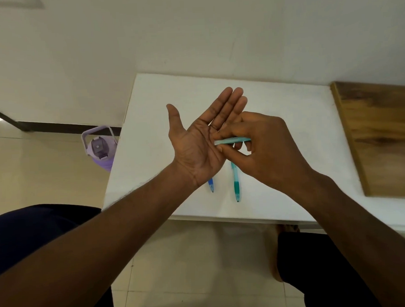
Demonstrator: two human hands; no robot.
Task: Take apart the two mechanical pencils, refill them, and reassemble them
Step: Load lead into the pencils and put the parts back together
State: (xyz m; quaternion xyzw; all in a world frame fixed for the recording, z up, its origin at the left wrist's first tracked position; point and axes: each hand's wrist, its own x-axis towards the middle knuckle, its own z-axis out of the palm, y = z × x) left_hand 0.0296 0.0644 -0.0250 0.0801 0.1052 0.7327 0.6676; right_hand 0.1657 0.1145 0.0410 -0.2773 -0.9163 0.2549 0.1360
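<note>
ok, left hand (196,139) is flat open, palm up, fingers stretched out and together, thumb apart, nothing gripped in it. right hand (264,147) is curled, its thumb and fingers pinched on a thin pale teal tube (232,141) held roughly level, one end of it resting at the edge of the left palm near the finger bases. can't tell if the tube is a lead case or a pencil part. both hands hover above the white table (288,116). on the table lie two mechanical pencils side by side, tips toward the person: teal pencil (235,184) mostly visible below the right hand, its upper end hidden by that hand; blue pencil (211,185) just left of it, only its tip end showing from under the left wrist. they are near each other, not touching. wooden board (381,134) sits at the table's right side. purple water bottle (100,149) stands on the tiled floor left of the table.
</note>
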